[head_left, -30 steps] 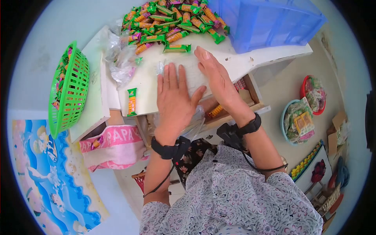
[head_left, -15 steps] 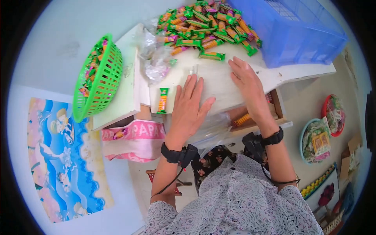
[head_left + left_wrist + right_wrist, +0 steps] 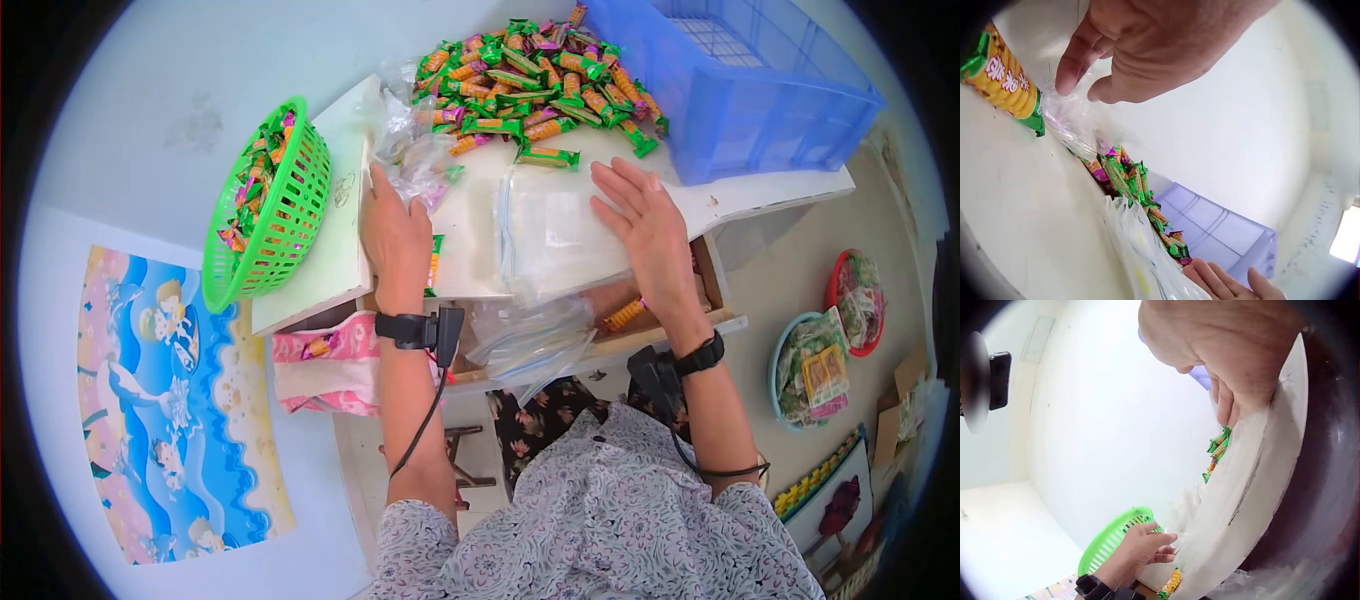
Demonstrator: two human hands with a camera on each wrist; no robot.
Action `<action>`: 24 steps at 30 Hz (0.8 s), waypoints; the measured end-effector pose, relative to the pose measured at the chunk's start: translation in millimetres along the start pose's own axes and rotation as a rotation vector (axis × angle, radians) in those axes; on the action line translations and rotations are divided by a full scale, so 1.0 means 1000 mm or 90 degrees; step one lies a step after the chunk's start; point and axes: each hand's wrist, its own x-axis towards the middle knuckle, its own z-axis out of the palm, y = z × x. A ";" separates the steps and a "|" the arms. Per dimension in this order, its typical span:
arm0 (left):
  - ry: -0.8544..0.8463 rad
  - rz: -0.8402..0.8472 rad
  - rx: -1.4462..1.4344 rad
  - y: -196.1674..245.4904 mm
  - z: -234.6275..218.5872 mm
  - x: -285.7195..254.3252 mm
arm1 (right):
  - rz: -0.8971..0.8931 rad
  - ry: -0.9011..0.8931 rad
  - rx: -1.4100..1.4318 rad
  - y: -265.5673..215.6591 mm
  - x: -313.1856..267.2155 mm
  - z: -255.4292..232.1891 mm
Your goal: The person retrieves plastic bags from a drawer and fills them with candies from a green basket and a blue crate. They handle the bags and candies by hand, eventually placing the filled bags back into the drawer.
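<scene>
In the head view, my left hand (image 3: 397, 240) is over the left part of the white table, beside the crumpled clear plastic bags (image 3: 425, 165). Its thumb and fingers stand apart around nothing in the left wrist view, with a single wrapped snack (image 3: 1007, 78) lying close by. A flat clear zip bag (image 3: 550, 225) lies mid-table, its zip strip toward the left. My right hand (image 3: 648, 230), fingers straight, is at that bag's right side. A heap of green-and-orange wrapped snacks (image 3: 520, 90) lies behind the zip bag, one of them nearest to it.
A blue plastic crate (image 3: 760, 110) stands at the back right. On the left, a green basket (image 3: 290, 215) of snacks leans tilted. Below the table edge, an open drawer (image 3: 715, 285) has more clear bags (image 3: 530, 340) spilling over it. Two basins (image 3: 785, 375) stand on the floor.
My left hand has left the zip bag and moved left, toward the crumpled bags and the single snack. My right hand stays at the bag's right side. The head view has shifted.
</scene>
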 end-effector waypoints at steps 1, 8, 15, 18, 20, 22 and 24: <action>-0.031 -0.032 -0.006 0.001 0.001 0.001 | -0.003 0.001 0.002 0.000 0.000 0.000; 0.183 -0.166 -0.358 0.034 -0.035 -0.014 | -0.023 0.003 0.034 0.001 -0.002 0.000; 0.157 -0.295 -1.018 0.053 -0.082 -0.032 | -0.120 0.004 -0.026 0.002 -0.016 -0.006; 0.089 -0.347 -1.080 0.082 -0.092 -0.053 | -0.140 0.000 -0.106 -0.009 -0.027 -0.002; 0.092 -0.351 -1.068 0.100 -0.086 -0.068 | -0.141 -0.015 -0.176 -0.030 -0.036 0.021; 0.063 -0.311 -1.083 0.110 -0.081 -0.082 | -0.207 -0.060 -0.212 -0.035 -0.042 0.044; 0.050 -0.295 -1.075 0.123 -0.079 -0.095 | -0.214 -0.097 -0.268 -0.035 -0.048 0.054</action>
